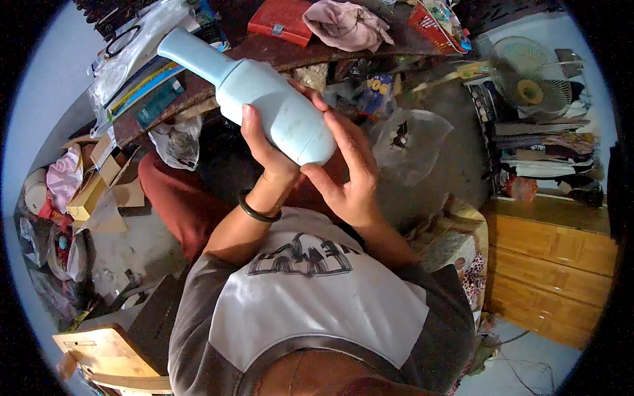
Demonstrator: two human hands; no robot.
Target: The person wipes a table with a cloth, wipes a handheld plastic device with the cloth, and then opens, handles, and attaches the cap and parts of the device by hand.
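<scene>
A light-blue bottle-shaped plastic device is tilted in front of my chest. Its narrow neck points up and left, and its wide rounded end, with a seam and faint smudges, faces me. My left hand supports the body from below, thumb along the near side; a few fingertips show past the far edge and the rest are hidden. Around the rounded end, my right hand is closed, with its fingers on the right side and its thumb at the bottom rim. A dark bracelet circles my left wrist.
Ahead stands a dark table with a red case, a pink cloth and a red basket. Books lie at its left. To the right are a fan and a wooden drawer cabinet. Cardboard boxes clutter the left floor.
</scene>
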